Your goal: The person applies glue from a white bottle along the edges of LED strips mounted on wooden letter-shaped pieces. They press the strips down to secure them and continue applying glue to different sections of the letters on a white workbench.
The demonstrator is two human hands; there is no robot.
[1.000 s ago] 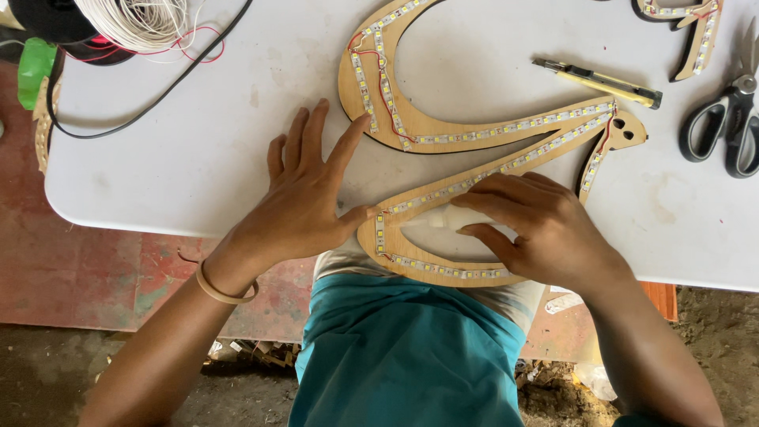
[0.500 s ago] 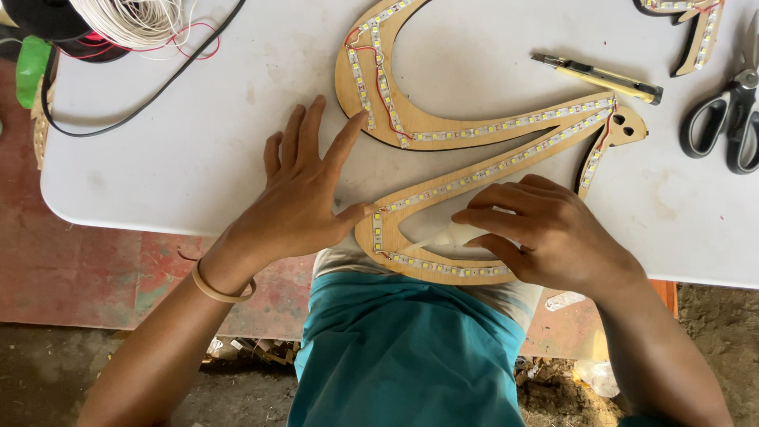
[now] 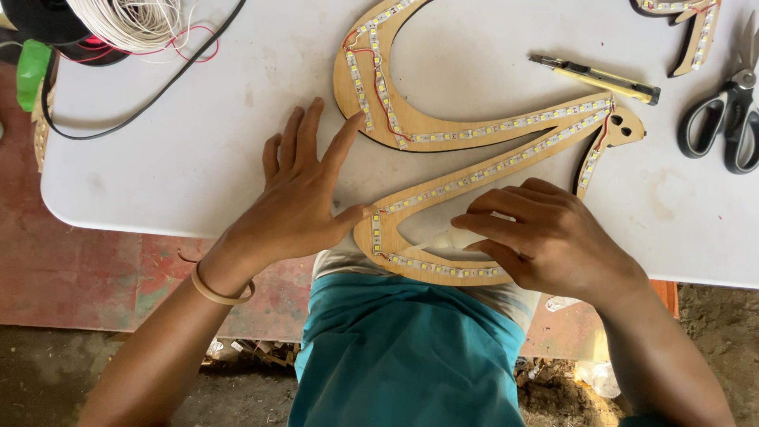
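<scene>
The right hand (image 3: pixel 553 237) presses curled fingertips on the light strip (image 3: pixel 443 269) along the wooden cutout (image 3: pixel 474 138), near the white table (image 3: pixel 198 158) edge. The left hand (image 3: pixel 304 194), spread flat, steadies the cutout's left end. It looks thin, stiff, light; grip the bare wood, not the delicate strip.

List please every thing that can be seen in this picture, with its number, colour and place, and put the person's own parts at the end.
wooden cutout: one, tan, curved, on the table centre, its lower end past the near edge
light strip: white and yellow, running along the cutout, with thin red wires near its top
utility knife: one, yellow and black, upper right
scissors: one pair, black handles, right edge
second wooden piece: one, tan, top right, partly cut off
wire spool: one, white, top left
black cable: one, top left
table: one, white
wristband: one, tan, left wrist
left hand: flat on the table, thumb touching the cutout
right hand: fingers pressing on the cutout's lower end
</scene>
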